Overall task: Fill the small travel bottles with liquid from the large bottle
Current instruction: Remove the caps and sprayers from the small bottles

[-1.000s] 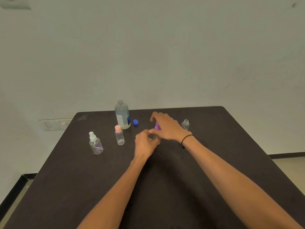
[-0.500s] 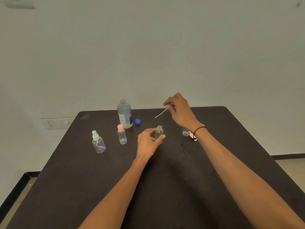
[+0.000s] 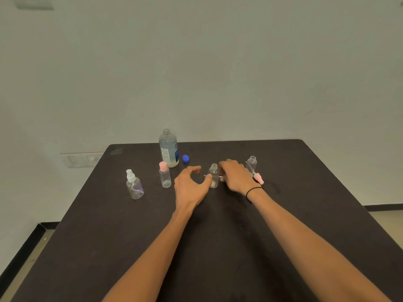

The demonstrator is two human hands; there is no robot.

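The large clear bottle (image 3: 168, 149) stands uncapped at the back of the dark table (image 3: 104, 236), with its blue cap (image 3: 185, 158) beside it. A small open bottle (image 3: 214, 170) stands at the centre. My left hand (image 3: 189, 186) is just left of it, fingers spread, thumb tip at its side. My right hand (image 3: 235, 178) rests low, right of and behind this bottle, closed on a spray top whose thin tube (image 3: 219, 176) sticks out to the left; its cap is hidden by my fingers.
A pink-capped small bottle (image 3: 165, 176) and a white-topped spray bottle (image 3: 134, 186) stand to the left. Another open small bottle (image 3: 251, 163) stands at the right with a pink spray top (image 3: 258, 178) lying by it. A wall rises behind the table.
My right hand pulled the purple spray top off the centre bottle, raised it, then lowered it to the table behind the bottle. My left hand has loosened its grip on the bottle.
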